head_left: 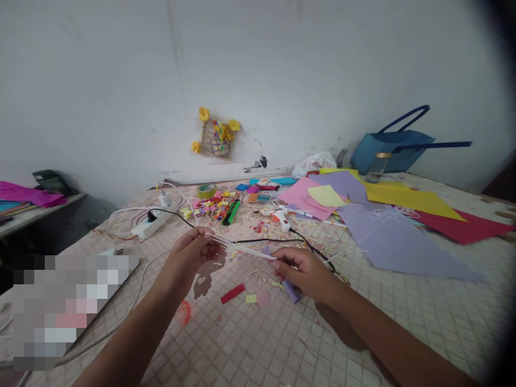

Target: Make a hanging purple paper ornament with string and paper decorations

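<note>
A doubled white string [242, 249] is stretched between my two hands above the table. My left hand [194, 248] pinches its left end, fingers curled. At the other end, my right hand [296, 266] grips the string between thumb and fingers. From the right hand a thin strand runs across to a loose tangle of white string [391, 214] on a lilac sheet [403, 247]. Just below my right hand lies a rolled purple paper [290, 291]. A red paper strip [233, 294] and a small pale yellow piece [250, 298] rest on the table between my forearms.
A glue gun [283, 219] with a black cord lies beyond my right hand. A white power strip [155, 223] sits at left, near paper scraps [207, 205] and a green-and-black cutter [231, 212]. A glass jar [378, 167] and blue bag [393, 148] stand at back right.
</note>
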`<state>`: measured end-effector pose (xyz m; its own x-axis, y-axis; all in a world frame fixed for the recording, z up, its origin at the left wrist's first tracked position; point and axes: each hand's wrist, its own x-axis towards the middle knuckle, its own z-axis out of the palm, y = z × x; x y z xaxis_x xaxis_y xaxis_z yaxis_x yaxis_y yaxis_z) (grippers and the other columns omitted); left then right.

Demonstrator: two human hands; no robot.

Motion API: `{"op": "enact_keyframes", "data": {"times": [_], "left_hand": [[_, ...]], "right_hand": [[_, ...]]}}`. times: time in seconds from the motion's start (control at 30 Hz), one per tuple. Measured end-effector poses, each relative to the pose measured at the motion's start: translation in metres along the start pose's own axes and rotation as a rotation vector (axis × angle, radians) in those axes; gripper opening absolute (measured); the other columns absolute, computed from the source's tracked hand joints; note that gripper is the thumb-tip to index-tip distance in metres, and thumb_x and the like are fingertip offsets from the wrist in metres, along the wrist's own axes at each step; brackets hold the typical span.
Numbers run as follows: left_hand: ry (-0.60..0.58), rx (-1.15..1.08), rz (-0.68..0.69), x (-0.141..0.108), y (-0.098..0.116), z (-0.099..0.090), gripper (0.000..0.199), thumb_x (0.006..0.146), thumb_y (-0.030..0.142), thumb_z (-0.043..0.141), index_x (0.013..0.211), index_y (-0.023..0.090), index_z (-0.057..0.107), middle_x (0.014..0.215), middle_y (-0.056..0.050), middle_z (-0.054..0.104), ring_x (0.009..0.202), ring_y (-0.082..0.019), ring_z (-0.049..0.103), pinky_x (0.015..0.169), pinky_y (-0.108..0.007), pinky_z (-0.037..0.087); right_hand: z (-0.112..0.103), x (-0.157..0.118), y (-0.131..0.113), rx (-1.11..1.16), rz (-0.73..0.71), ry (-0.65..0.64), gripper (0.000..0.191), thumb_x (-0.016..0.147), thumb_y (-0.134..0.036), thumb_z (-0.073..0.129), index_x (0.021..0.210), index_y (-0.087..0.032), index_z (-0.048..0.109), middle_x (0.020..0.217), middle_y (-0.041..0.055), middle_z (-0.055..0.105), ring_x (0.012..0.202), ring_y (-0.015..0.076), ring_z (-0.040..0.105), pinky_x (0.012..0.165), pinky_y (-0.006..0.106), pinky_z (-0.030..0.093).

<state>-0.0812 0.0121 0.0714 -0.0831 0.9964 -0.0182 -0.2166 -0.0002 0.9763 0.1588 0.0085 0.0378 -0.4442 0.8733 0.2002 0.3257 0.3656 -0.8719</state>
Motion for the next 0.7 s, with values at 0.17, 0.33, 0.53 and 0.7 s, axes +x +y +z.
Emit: {"op": "enact_keyframes", "data": {"times": [0.17, 0.33, 0.53, 0.7], "left_hand": [[-0.017, -0.001, 0.011, -0.0010, -0.0006, 0.0002, 0.019, 0.062, 0.024, 0.068, 0.072, 0.015, 0.054, 0.060, 0.000, 0.067, 0.055, -0.013, 0.063, 0.055, -0.023, 0.050], [-0.015, -0.003, 0.018, -0.0020, 0.0004, 0.0007, 0.018, 0.062, 0.024, 0.068, 0.071, 0.015, 0.055, 0.061, 0.000, 0.067, 0.056, -0.013, 0.063, 0.056, -0.024, 0.050], [-0.010, 0.011, 0.005, -0.0032, 0.0033, 0.0035, 0.018, 0.061, 0.022, 0.066, 0.072, 0.014, 0.055, 0.061, -0.001, 0.067, 0.056, -0.014, 0.063, 0.056, -0.024, 0.049], [-0.055, 0.108, -0.059, -0.0048, 0.0025, 0.0016, 0.027, 0.062, 0.023, 0.059, 0.087, 0.012, 0.058, 0.074, -0.006, 0.069, 0.064, -0.019, 0.066, 0.062, -0.030, 0.051]], "right_hand": [[-0.0001, 0.0001, 0.0054, 0.022, 0.012, 0.000, 0.015, 0.084, -0.024, 0.051, 0.074, -0.016, 0.058, 0.065, 0.0003, 0.060, 0.058, 0.0097, 0.054, 0.055, 0.020, 0.041], [0.0004, -0.0010, 0.0078, 0.034, 0.005, -0.004, 0.021, 0.086, -0.029, 0.049, 0.072, -0.016, 0.058, 0.065, 0.0005, 0.061, 0.056, 0.0093, 0.055, 0.052, 0.019, 0.041], [-0.0016, -0.0003, 0.0068, 0.010, -0.011, 0.020, 0.027, 0.087, -0.029, 0.047, 0.066, -0.016, 0.058, 0.062, 0.0011, 0.060, 0.055, 0.0096, 0.055, 0.052, 0.019, 0.041], [-0.0060, -0.0017, 0.0034, -0.017, -0.022, 0.056, 0.025, 0.086, -0.027, 0.048, 0.067, -0.016, 0.059, 0.061, 0.0002, 0.057, 0.054, 0.0098, 0.053, 0.051, 0.020, 0.040]]}}
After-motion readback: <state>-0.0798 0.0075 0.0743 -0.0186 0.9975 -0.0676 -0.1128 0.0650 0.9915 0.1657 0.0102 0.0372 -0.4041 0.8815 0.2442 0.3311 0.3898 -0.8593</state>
